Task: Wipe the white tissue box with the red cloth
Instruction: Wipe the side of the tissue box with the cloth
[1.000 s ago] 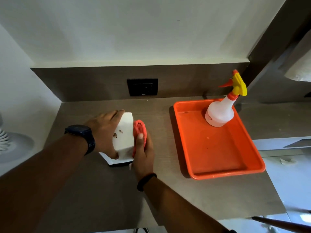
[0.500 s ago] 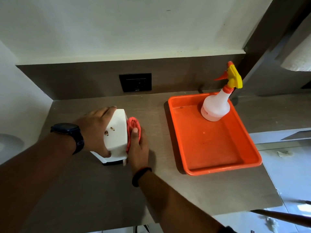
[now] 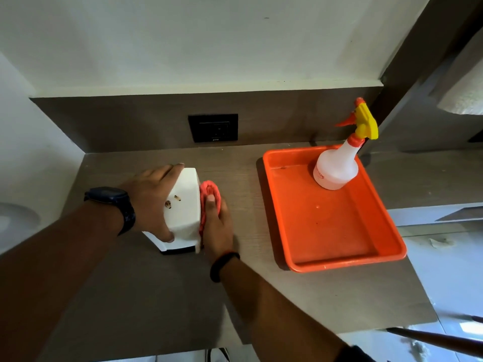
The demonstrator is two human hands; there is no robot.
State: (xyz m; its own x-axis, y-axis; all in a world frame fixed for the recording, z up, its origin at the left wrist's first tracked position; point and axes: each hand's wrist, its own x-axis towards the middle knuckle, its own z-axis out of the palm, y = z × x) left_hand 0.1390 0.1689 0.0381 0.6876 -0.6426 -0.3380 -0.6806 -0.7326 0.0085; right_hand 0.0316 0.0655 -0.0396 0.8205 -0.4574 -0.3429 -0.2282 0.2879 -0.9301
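Note:
The white tissue box (image 3: 184,205) stands tilted on the grey-brown counter (image 3: 146,291), left of centre. My left hand (image 3: 149,199), with a dark watch on the wrist, grips the box from its left side, fingers over the far edge and thumb on the near face. My right hand (image 3: 218,226) presses the bunched red cloth (image 3: 209,194) flat against the box's right side. The box's lower left corner is hidden behind my left hand.
An orange tray (image 3: 376,257) lies to the right, with a white spray bottle (image 3: 337,168) with a yellow and orange trigger standing at its far end. A black wall socket (image 3: 213,127) sits in the backsplash. The counter ends at the right and at the near edge.
The red cloth and my right hand have stayed against the box's right side with only a small shift. The view has drifted slightly. My left hand keeps its grip.

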